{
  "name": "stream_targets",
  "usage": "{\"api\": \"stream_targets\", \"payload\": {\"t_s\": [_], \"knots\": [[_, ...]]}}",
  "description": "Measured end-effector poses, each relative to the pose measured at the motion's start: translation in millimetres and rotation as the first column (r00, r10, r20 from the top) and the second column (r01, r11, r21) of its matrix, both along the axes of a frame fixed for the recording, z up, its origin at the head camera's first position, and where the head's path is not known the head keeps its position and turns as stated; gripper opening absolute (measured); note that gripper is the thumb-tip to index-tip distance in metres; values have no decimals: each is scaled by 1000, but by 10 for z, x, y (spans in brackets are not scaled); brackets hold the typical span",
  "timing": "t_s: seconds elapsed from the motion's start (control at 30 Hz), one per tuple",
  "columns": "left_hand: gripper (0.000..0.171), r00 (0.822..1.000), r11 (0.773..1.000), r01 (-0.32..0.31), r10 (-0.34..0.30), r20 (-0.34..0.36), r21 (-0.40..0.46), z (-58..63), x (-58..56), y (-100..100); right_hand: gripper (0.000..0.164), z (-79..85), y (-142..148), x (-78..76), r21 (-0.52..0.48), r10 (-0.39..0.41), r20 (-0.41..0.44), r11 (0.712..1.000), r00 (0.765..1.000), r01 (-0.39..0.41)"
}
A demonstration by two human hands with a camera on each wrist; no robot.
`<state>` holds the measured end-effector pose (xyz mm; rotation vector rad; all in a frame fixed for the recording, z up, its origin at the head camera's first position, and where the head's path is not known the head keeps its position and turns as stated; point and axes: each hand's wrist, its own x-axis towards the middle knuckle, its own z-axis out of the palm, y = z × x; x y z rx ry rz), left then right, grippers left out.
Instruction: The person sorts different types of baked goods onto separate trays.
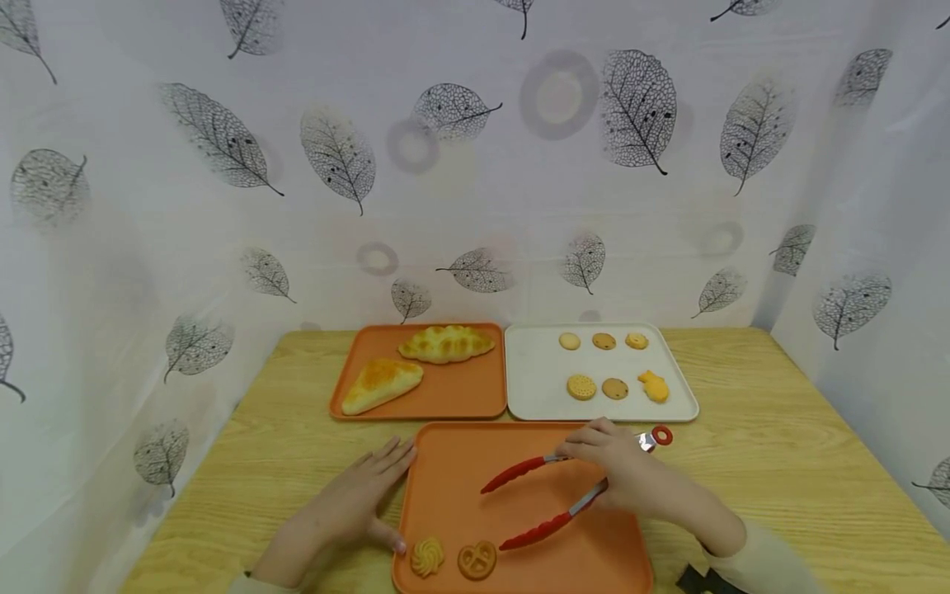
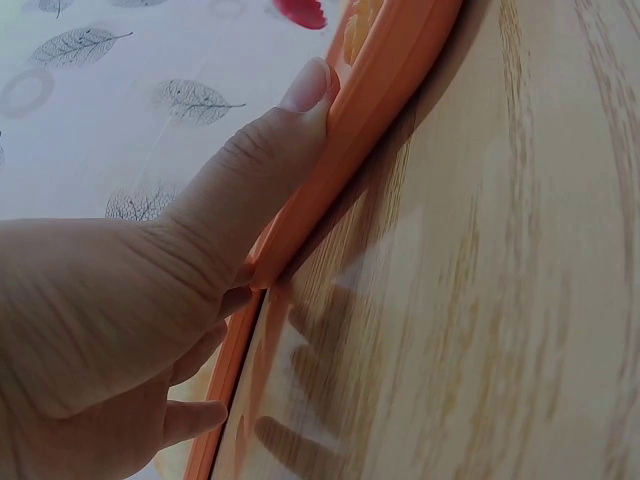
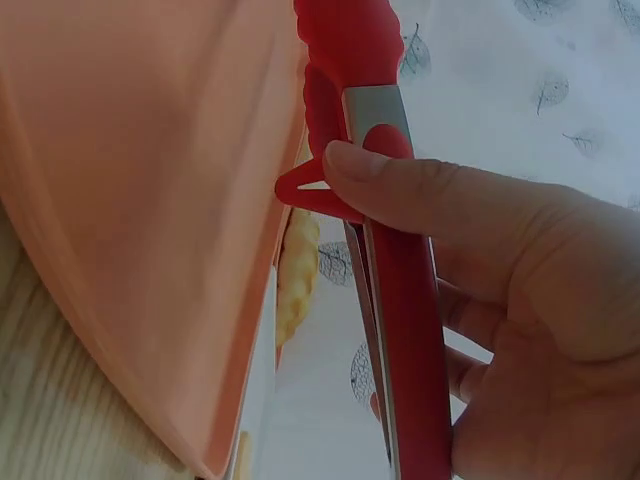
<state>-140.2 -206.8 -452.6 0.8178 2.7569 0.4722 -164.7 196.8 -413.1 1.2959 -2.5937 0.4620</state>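
Observation:
My right hand [image 1: 619, 462] grips a pair of red and silver tongs [image 1: 538, 532] over the near orange tray [image 1: 512, 450]. The tongs' arms are spread, with nothing between their red tips; the lower tip hangs near a pretzel-shaped cookie [image 1: 477, 560]. Seen from the right wrist, the thumb lies along the red handle [image 3: 405, 350]. My left hand [image 1: 356, 503] rests at the tray's left edge, fingers straight. Its thumb [image 2: 275, 130] touches the orange rim in the left wrist view. A swirl cookie [image 1: 427, 558] lies in the tray's near left corner, beside the pretzel cookie.
Behind, another orange tray [image 1: 460, 400] bears a triangular bread [image 1: 382, 386] and a braided bread [image 1: 447, 344]. To its right, a white tray [image 1: 530, 371] carries several cookies, among them a fish-shaped one [image 1: 654, 386]. A leaf-patterned curtain [image 1: 475, 206] encloses the wooden table [image 1: 772, 429].

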Motion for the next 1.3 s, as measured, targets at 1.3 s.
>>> {"api": "stream_targets", "payload": {"t_s": [1.3], "knots": [[127,1000,1000,-4,4,0,5,3,1,7,54,-93,-294,32,-13,189,102,982,977,-189]]}}
